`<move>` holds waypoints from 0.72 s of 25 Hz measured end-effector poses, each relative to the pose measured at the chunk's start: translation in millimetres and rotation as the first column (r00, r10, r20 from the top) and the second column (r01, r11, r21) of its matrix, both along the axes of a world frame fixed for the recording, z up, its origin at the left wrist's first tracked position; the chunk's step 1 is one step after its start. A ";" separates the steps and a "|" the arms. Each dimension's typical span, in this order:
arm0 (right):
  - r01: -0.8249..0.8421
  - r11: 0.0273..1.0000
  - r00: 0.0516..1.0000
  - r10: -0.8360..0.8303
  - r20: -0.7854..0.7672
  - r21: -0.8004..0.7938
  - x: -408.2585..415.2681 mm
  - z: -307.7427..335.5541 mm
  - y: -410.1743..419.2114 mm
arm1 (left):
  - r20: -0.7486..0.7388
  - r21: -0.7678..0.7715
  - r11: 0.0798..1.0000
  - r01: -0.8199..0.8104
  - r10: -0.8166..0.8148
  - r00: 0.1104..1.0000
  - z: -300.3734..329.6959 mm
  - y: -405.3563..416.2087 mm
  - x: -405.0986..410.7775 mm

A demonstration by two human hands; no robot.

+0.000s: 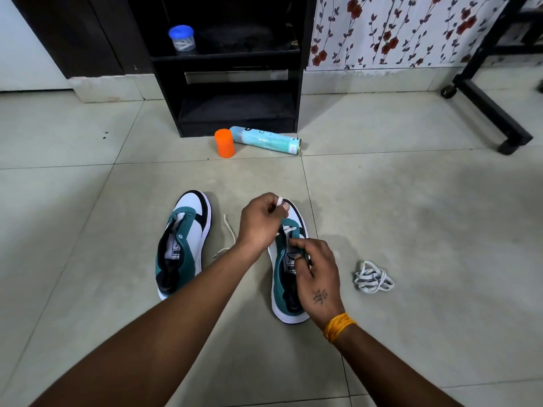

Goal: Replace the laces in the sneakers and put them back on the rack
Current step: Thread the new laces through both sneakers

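Note:
Two teal, white and black sneakers stand on the tiled floor, toes pointing away from me. The left sneaker (183, 245) has no lace in its eyelets. Over the right sneaker (286, 289) my left hand (260, 224) pinches a white lace end above the toe. My right hand (316, 274) grips the teal eyelet flap, where a white lace (289, 229) crosses the lowest eyelets. A loose end of lace (229, 233) trails on the floor between the sneakers. A bundled white lace (371, 277) lies on the floor to the right.
A black shoe rack (238, 113) stands ahead against the wall, with a blue-lidded jar (182, 38) on its upper shelf. An orange cap (224, 143) and a lying spray can (266, 140) sit in front of it. A black wheeled frame (484, 104) stands at the right.

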State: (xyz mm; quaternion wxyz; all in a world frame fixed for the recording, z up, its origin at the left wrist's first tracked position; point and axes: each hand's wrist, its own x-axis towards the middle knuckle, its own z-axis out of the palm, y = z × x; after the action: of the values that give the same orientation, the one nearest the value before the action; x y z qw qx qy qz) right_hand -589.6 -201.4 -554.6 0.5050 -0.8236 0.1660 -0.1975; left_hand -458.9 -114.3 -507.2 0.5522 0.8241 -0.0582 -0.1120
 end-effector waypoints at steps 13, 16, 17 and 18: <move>-0.024 0.990 0.999 0.020 0.030 0.142 57.6 88.9 3.4 | -0.085 -0.354 0.928 -0.117 0.092 0.992 76.7 -1.6 -11.8; -0.054 0.994 0.997 0.050 0.054 0.090 73.1 102.1 5.0 | -0.067 -0.378 0.920 -0.105 0.086 0.994 84.5 -0.8 -11.9; -0.043 0.995 0.998 0.038 0.054 0.094 75.7 101.9 5.5 | -0.067 -0.389 0.915 -0.107 0.088 0.994 87.1 0.2 -11.7; -0.025 0.996 0.999 0.021 0.048 0.087 76.6 100.1 5.4 | -0.064 -0.395 0.912 -0.107 0.089 0.994 89.9 1.6 -11.4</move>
State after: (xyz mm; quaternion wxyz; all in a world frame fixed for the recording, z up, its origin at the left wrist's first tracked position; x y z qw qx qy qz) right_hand -513.1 -196.0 -454.5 0.5468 -0.7976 0.1531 -0.2036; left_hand -470.2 -112.7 -417.3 0.7143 0.6938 -0.0260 -0.0885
